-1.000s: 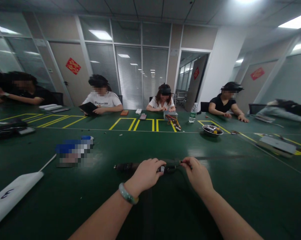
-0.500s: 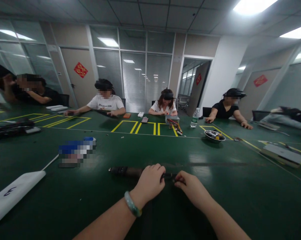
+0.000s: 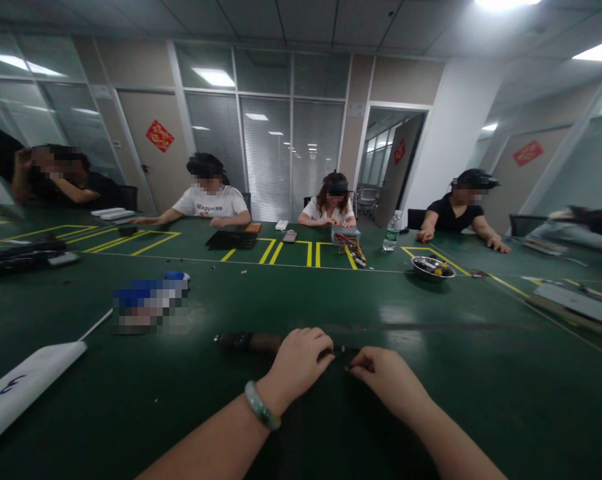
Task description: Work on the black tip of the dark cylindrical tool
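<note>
A dark brown, tube-shaped tool [image 3: 265,343] lies across the green table, its black collar and small silver tip pointing left. My left hand [image 3: 301,360], with a jade-green bangle at the wrist, is closed over the tool's right part and hides it. Thumb and fingers of my right hand [image 3: 381,370] are pinched on a tiny thing [image 3: 347,368] with a pale glint, too small to name. Between my two hands, a small brassy spot shows on a thin dark piece [image 3: 343,349].
To the left lie a white power strip [image 3: 31,387] and a blurred-out blue and white item [image 3: 151,303]. Farther off are a metal bowl [image 3: 433,268] of small parts, a water bottle [image 3: 392,231] and a metal box with wires [image 3: 348,237]. Several people sit across the table.
My right hand has moved slightly right and down, widening the gap to my left hand. Across the table, a person in white has put a dark flat panel down.
</note>
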The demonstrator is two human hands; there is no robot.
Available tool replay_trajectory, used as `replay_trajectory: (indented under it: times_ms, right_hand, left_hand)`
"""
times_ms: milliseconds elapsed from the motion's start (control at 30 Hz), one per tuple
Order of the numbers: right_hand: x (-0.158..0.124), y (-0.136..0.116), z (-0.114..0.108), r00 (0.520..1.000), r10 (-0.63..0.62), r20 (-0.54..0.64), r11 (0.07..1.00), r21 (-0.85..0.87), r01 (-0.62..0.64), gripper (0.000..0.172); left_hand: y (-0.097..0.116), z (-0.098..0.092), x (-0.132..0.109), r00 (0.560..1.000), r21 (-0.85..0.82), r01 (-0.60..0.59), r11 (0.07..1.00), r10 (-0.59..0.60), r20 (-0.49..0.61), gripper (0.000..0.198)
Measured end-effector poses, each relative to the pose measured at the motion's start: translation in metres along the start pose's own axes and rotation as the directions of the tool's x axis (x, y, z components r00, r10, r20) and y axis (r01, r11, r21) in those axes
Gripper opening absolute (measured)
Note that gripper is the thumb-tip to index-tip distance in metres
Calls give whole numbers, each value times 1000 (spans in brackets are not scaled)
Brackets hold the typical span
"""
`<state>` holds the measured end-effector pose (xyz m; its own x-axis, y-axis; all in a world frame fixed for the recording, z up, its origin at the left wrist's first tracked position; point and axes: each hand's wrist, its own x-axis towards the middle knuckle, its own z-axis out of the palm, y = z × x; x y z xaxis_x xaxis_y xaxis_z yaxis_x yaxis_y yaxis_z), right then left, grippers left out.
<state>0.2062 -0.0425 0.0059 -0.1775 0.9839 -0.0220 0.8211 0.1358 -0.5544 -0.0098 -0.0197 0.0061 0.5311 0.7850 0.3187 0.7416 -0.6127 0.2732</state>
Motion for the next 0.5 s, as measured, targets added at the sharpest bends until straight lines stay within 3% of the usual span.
replay_trajectory:
  times_ms: [267, 500]
  right_hand:
    - [7, -8, 16, 959, -147, -241, 989, -24, 145, 14]
    - [12, -1, 28, 974, -46, -221, 986, 148, 80, 12]
  left_hand:
    - [-3, 3, -2, 1000, -12, -27, 1000, 27, -5, 9]
    - [-6, 9, -3, 997, -11, -33, 999, 32, -68, 8]
